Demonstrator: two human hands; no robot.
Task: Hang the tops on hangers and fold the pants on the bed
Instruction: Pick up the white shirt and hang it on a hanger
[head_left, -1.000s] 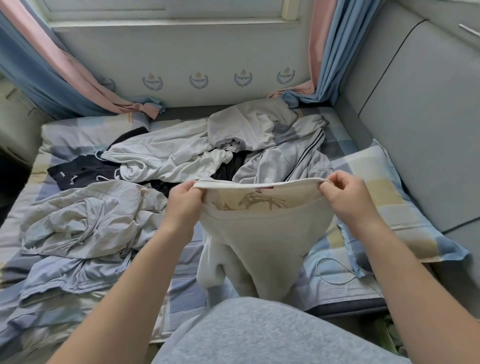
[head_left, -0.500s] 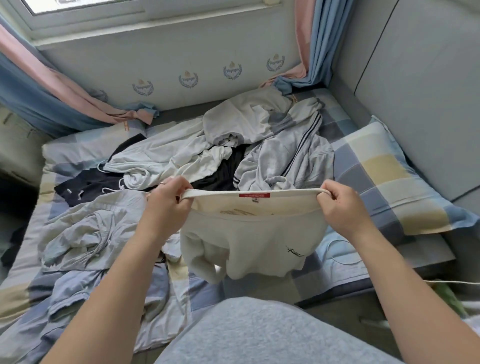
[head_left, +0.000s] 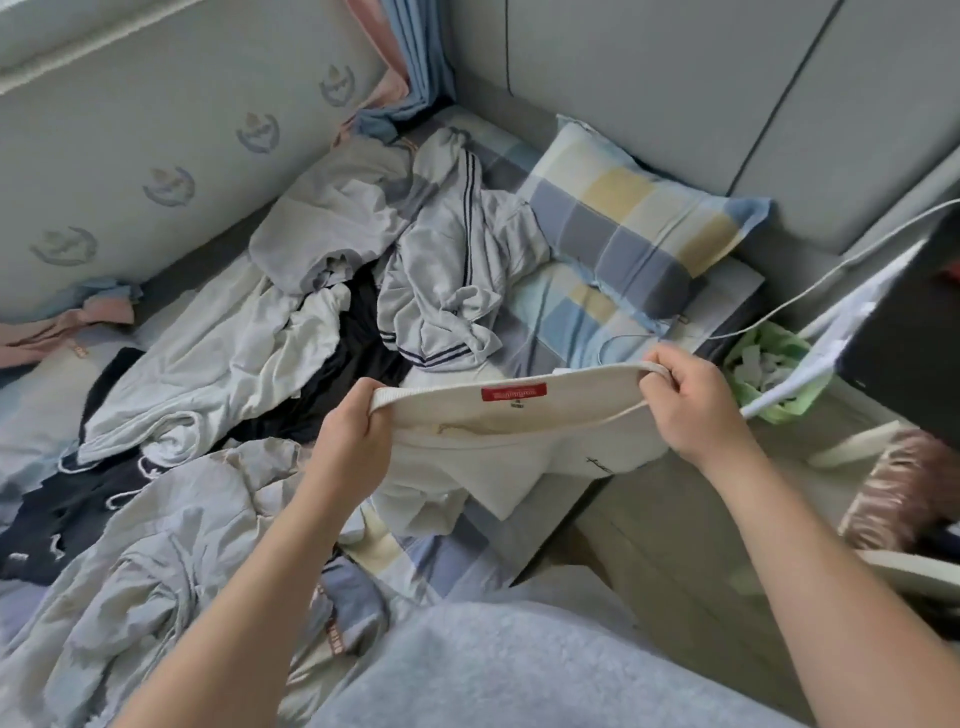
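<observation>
A cream garment (head_left: 498, 447) with a red label inside its ribbed band is stretched between my hands above the bed's near right corner. My left hand (head_left: 356, 431) grips the band's left end and my right hand (head_left: 696, 405) grips its right end. The rest of the garment hangs down and bunches on the checked bed sheet (head_left: 441, 551). Behind it lie a grey garment with dark stripes (head_left: 447, 280), a white garment (head_left: 218, 358), a dark garment (head_left: 57, 509) and a pale grey-blue one (head_left: 156, 551). No hanger is visible.
A checked pillow (head_left: 623, 223) leans at the padded headboard (head_left: 675, 88). A green-lined bin (head_left: 769, 374) and a dark bedside unit (head_left: 914, 332) stand to the right of the bed, with a white cable (head_left: 841, 260) running across. Curtains (head_left: 410, 57) hang in the corner.
The view has swung to the right, towards the pillow and bedside. My hands have carried the cream garment rightward, still stretched by its band, and its hanging part has settled on the bed.
</observation>
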